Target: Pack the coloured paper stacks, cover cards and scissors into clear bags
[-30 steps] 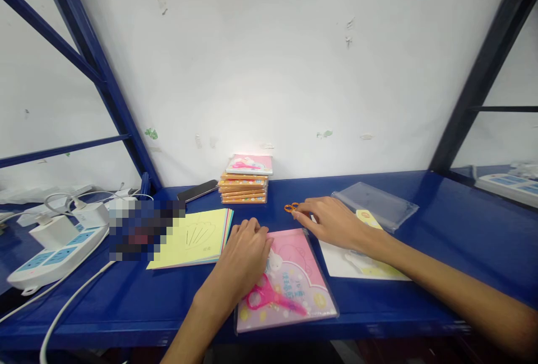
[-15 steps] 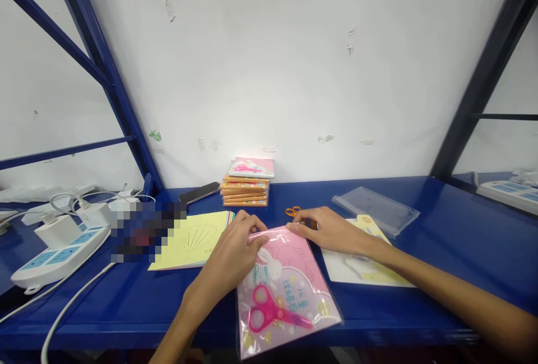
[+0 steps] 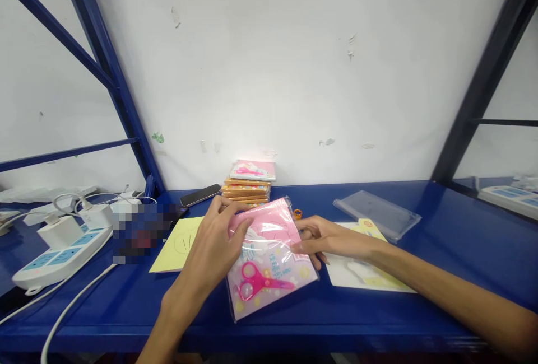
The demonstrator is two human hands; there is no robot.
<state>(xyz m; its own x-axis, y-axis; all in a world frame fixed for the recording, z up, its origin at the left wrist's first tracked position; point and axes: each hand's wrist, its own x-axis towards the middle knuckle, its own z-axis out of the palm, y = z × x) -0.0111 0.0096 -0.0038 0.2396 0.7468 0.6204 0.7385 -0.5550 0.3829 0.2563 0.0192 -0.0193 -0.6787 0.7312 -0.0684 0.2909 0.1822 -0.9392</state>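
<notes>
A pink paper-craft packet in clear plastic is held tilted above the desk's front part. Pink scissors show through its cover, below a white rabbit print. My left hand grips the upper left edge, thumb in front and fingers behind. On the right edge, my right hand pinches with the thumb on the front face and the other fingers partly hidden behind. Orange scissors lie just beyond the packet, mostly covered. Under my right forearm is a white and yellow sheet.
A stack of similar packets stands against the wall. Yellow paper sheets lie at left, near a phone and a power strip with cables. A clear plastic sleeve rests at back right.
The packet has been lifted up and away from me and turned slightly. My right hand has shifted from its top edge down to its right edge; the left still holds the upper left.
</notes>
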